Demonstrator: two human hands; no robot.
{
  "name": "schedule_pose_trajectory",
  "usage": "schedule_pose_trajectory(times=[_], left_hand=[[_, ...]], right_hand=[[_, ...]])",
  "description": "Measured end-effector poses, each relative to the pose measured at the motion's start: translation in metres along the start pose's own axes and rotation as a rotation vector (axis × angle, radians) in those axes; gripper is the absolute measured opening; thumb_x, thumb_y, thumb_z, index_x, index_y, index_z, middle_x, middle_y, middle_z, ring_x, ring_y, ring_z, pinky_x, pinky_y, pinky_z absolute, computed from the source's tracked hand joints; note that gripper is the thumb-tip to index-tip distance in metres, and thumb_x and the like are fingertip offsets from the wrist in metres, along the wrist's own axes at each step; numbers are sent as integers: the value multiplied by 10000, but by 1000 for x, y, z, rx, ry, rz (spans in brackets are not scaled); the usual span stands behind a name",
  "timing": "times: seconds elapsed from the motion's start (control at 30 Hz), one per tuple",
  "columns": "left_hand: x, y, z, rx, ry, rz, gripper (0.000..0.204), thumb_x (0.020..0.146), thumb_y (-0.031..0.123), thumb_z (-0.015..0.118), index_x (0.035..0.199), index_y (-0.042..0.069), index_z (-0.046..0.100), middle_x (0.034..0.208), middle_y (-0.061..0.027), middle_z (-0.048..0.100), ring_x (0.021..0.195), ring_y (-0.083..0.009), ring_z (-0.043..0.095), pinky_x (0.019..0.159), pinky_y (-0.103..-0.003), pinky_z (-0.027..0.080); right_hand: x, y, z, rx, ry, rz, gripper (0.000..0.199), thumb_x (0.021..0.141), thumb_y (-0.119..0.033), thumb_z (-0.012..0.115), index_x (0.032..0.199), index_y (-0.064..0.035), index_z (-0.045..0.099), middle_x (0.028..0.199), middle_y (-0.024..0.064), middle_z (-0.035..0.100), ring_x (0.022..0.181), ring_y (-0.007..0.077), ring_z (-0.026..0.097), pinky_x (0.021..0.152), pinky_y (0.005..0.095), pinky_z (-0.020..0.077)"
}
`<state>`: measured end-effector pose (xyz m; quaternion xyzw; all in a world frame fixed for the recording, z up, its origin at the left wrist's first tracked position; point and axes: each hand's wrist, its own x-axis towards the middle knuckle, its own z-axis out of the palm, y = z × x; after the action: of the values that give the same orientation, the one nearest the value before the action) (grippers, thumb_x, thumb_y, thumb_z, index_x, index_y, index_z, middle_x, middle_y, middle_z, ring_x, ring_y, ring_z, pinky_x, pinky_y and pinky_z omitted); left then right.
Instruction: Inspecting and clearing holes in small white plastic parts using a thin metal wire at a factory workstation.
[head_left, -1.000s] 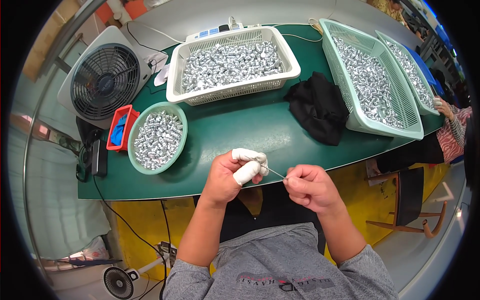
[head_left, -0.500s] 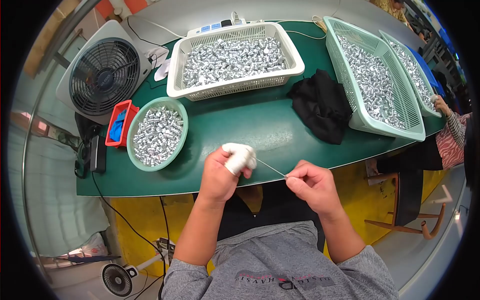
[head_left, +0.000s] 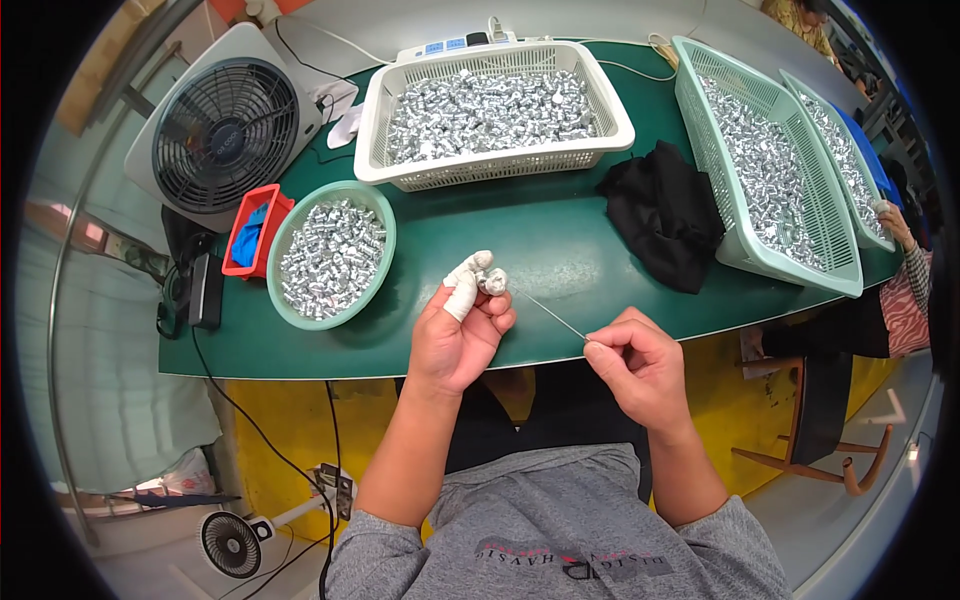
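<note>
My left hand (head_left: 460, 340) is raised over the table's near edge, palm up, with white wrapping on several digits. Its wrapped tips are drawn together; whatever may lie between them is too small or hidden to name. A thin metal rod (head_left: 552, 314) is pinched between thumb and forefinger of my right hand (head_left: 640, 365). The rod slants up and left, its far end close to the left fingertips. Beyond my left hand stands a round green basket (head_left: 386, 262) filled with small silvery metal parts (head_left: 333, 258).
A white basket (head_left: 490, 165) and two long green baskets (head_left: 800, 272) (head_left: 884, 240) hold similar parts. Black cloth (head_left: 665, 220) lies on the green table (head_left: 480, 225). A box fan (head_left: 225, 125) and red bin (head_left: 258, 235) stand left. Another person's hand (head_left: 895, 225) touches the far-right basket.
My left hand has turned its palm up and loosened its curl, so the wrapped tips show. The rod stays in my right hand, which has shifted slightly right. The whole view has shifted a little.
</note>
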<state>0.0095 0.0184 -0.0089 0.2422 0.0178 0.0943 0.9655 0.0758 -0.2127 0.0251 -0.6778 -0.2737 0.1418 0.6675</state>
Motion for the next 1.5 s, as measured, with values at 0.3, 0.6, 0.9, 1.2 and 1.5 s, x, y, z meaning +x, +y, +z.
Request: schedule_pose_trajectory(times=[0.3, 0.6, 0.9, 1.2, 1.5], left_hand=[[-2, -5, 2, 36, -27, 7, 264, 1075, 313, 525, 1212, 97, 591, 1012, -20, 530, 855, -148, 479, 778, -299, 428], [-1, 0, 2, -33, 20, -44, 239, 1082, 265, 514, 1188, 63, 585, 985, -20, 510, 848, -145, 474, 779, -291, 425], [-2, -1, 1, -23, 29, -47, 239, 1076, 224, 511, 1220, 42, 564, 995, -36, 518, 852, -145, 489, 785, -293, 432], [-5, -8, 7, 143, 39, 28, 197, 1069, 167, 525, 1198, 37, 598, 1037, -67, 589, 876, -156, 561, 788, -311, 477], [-13, -22, 27, 1058, 87, 590, 176, 1025, 41, 596, 1188, 19, 656, 1075, -96, 653, 893, -168, 636, 780, -319, 546]], right_hand=[[-2, -9, 8, -85, -24, -86, 42, 891, 49, 715, 917, 17, 710, 835, 23, 585, 665, 53, 486, 586, 204, 372], [1, -19, 16, -111, -26, -49, 34, 889, 52, 712, 895, 20, 706, 809, 10, 563, 636, 35, 468, 556, 199, 353], [4, -24, 18, -111, -17, -45, 32, 889, 52, 711, 879, 23, 702, 802, 5, 555, 631, 22, 461, 547, 193, 346], [4, -31, 14, -153, -24, -37, 31, 890, 45, 711, 874, 19, 704, 796, 1, 552, 619, 19, 453, 538, 192, 340], [1, -10, -6, 229, -85, 207, 46, 930, 5, 692, 901, 39, 699, 792, -2, 545, 596, 34, 437, 500, 201, 316]])
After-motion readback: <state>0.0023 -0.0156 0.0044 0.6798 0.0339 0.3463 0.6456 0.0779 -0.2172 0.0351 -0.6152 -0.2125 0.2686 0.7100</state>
